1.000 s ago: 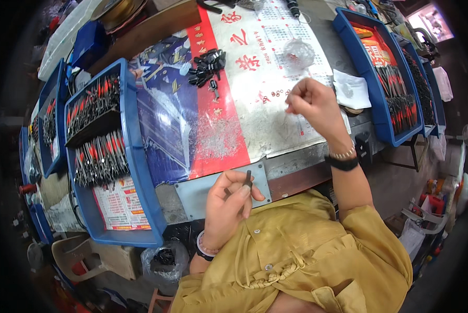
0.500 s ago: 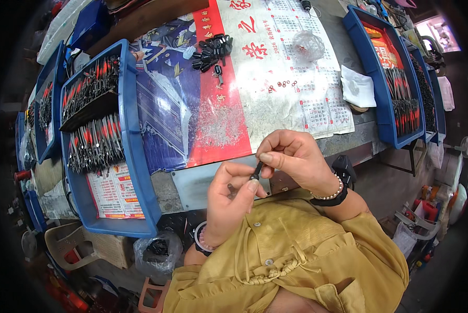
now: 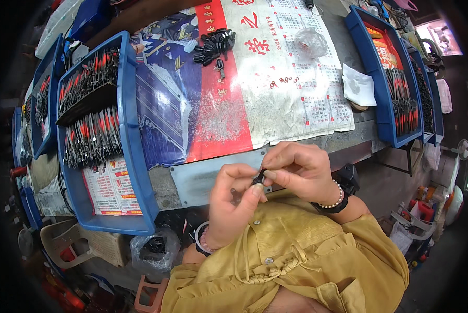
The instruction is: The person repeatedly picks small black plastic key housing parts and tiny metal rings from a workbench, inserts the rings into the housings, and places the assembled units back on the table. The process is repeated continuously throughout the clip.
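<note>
In front of my body, both hands meet over a small black cylindrical part (image 3: 258, 179). My left hand (image 3: 233, 195) pinches its lower end between thumb and fingertips. The thumb and fingers of my right hand (image 3: 299, 169) close on its upper end; whether they also hold some smaller piece is hidden. Beyond the hands, on the sheet-covered table, are several small reddish-brown rings (image 3: 285, 80). Farther off lies a pile of black oval parts (image 3: 216, 44), with one apart from it (image 3: 220, 67).
At left stands a blue tray (image 3: 136, 172) of dark, thin tools with red marks. Another blue tray (image 3: 376, 94) with similar tools is at right, beside a folded white paper (image 3: 358, 86). A crumpled clear plastic bag (image 3: 310, 43) rests on the calendar sheet (image 3: 275, 112). Pale scraps (image 3: 221, 120) litter the red strip.
Both hands have lowered slightly in the picture, and the black part looks shorter between them. My right fingers have closed in nearer to my left fingertips. The view has shifted a little.
</note>
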A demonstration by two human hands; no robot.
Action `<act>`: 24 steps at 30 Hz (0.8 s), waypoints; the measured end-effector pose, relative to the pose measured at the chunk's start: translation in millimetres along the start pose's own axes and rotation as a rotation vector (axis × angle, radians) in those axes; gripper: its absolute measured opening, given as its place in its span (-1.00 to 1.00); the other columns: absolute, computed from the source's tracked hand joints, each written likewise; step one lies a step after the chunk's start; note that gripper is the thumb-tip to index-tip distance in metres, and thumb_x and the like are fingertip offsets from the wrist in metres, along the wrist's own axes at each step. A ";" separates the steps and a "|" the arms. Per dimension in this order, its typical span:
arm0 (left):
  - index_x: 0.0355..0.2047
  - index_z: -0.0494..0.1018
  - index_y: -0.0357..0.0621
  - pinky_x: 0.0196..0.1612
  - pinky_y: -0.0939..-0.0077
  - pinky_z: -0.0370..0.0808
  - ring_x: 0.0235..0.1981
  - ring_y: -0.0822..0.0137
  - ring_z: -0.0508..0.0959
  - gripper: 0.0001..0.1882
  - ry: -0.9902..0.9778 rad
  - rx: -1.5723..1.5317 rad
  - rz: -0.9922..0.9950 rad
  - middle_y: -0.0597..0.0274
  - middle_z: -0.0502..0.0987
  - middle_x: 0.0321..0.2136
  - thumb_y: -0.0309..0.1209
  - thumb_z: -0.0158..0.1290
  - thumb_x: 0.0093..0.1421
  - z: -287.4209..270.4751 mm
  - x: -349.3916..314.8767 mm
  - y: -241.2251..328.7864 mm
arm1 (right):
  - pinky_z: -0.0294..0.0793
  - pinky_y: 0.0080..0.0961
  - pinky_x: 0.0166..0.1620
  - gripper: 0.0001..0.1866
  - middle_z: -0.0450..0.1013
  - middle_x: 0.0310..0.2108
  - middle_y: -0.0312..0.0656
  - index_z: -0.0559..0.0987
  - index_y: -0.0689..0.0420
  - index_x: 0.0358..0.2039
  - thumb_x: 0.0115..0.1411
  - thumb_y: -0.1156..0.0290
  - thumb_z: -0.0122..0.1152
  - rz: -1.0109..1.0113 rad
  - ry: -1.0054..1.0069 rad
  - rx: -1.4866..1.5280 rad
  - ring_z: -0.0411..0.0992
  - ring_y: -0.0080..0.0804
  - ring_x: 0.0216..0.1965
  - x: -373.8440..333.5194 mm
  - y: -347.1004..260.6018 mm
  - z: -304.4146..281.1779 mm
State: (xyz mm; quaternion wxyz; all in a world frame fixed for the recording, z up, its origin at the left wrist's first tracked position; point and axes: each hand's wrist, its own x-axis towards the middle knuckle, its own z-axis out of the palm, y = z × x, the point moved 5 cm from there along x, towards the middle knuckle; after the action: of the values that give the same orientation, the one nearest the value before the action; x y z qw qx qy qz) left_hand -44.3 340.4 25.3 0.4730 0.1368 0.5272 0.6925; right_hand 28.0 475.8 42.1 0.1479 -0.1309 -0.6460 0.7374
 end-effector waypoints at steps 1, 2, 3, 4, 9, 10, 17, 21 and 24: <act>-0.04 0.26 -0.28 -0.37 0.69 0.41 -0.46 0.57 0.48 -0.72 0.007 0.016 0.002 0.26 0.53 -0.43 -0.57 -0.03 0.24 0.4 -2.2 -0.6 | 0.51 -0.53 -0.32 -0.88 0.50 -0.36 -0.10 0.53 0.31 -0.32 0.10 0.70 0.15 -0.080 -0.013 -0.104 0.53 -0.36 -0.35 -0.7 -3.3 0.9; -0.02 0.25 -0.29 -0.38 0.70 0.40 -0.47 0.57 0.47 -0.70 0.014 0.033 0.003 0.28 0.52 -0.45 -0.56 -0.03 0.24 0.4 -4.0 -1.6 | 0.50 -0.53 -0.33 -0.87 0.50 -0.37 -0.09 0.53 0.29 -0.33 0.08 0.71 0.16 -0.170 -0.021 -0.209 0.52 -0.34 -0.36 -1.2 -6.8 1.8; 0.00 0.25 -0.29 -0.40 0.70 0.39 -0.48 0.58 0.46 -0.68 -0.004 0.094 0.026 0.29 0.51 -0.47 -0.57 -0.03 0.24 -0.2 -4.1 -1.5 | 0.48 -0.53 -0.35 -0.84 0.50 -0.39 -0.09 0.51 0.26 -0.36 0.03 0.72 0.21 -0.194 0.001 -0.225 0.51 -0.28 -0.40 -2.8 -7.4 3.4; 0.02 0.24 -0.30 -0.41 0.71 0.38 -0.50 0.59 0.45 -0.66 -0.022 0.156 0.049 0.31 0.50 -0.49 -0.57 -0.02 0.23 -1.6 -3.7 -1.5 | 0.48 -0.53 -0.36 -0.84 0.50 -0.39 -0.09 0.51 0.26 -0.36 0.02 0.72 0.23 -0.241 0.019 -0.255 0.51 -0.28 -0.41 -4.2 -8.8 5.2; -0.02 0.26 -0.31 -0.46 0.71 0.35 -0.53 0.62 0.41 -0.69 0.022 0.159 0.150 0.34 0.47 -0.54 -0.59 -0.01 0.22 -3.9 -2.8 -6.2 | 0.47 -0.54 -0.43 -0.83 0.50 -0.39 -0.07 0.49 0.27 -0.39 -0.01 0.70 0.29 -0.362 0.062 -0.339 0.50 -0.27 -0.45 -4.8 -5.7 12.2; -0.04 0.26 -0.31 -0.45 0.71 0.35 -0.53 0.62 0.41 -0.70 0.031 0.147 0.150 0.33 0.47 -0.54 -0.59 -0.01 0.22 -4.3 -3.2 -6.9 | 0.47 -0.54 -0.43 -0.83 0.50 -0.38 -0.07 0.49 0.28 -0.40 -0.01 0.70 0.29 -0.373 0.063 -0.342 0.50 -0.27 -0.45 -4.4 -4.7 12.5; -0.11 0.25 -0.29 -0.42 0.70 0.36 -0.50 0.61 0.40 -0.75 0.083 0.005 0.118 0.30 0.46 -0.51 -0.57 0.00 0.23 -5.1 0.0 -6.4 | 0.49 -0.48 -0.30 -0.86 0.51 -0.38 -0.04 0.53 0.29 -0.35 0.03 0.63 0.26 -0.236 0.066 -0.233 0.52 -0.27 -0.36 3.5 1.3 6.3; -0.13 0.24 -0.29 -0.45 0.72 0.35 -0.53 0.62 0.39 -0.77 0.085 0.012 0.108 0.31 0.45 -0.52 -0.55 0.00 0.23 -6.8 1.7 -3.8 | 0.49 -0.49 -0.32 -0.88 0.51 -0.38 -0.03 0.55 0.28 -0.40 0.00 0.63 0.28 -0.317 0.121 -0.340 0.52 -0.25 -0.37 5.0 -3.9 9.5; -0.16 0.23 -0.27 -0.49 0.73 0.33 -0.56 0.63 0.38 -0.79 0.092 0.023 0.121 0.29 0.45 -0.54 -0.55 0.00 0.24 -8.8 2.6 -4.3 | 0.49 -0.49 -0.34 -0.89 0.51 -0.40 -0.04 0.55 0.28 -0.40 0.01 0.61 0.28 -0.329 0.109 -0.376 0.52 -0.25 -0.39 6.2 -3.7 11.2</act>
State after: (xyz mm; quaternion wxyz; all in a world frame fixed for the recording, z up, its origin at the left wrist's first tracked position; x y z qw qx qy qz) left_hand -49.5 337.1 17.2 0.4039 0.1421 0.5470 0.7194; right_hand 18.2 468.4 47.2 0.2737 -0.0888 -0.7754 0.5621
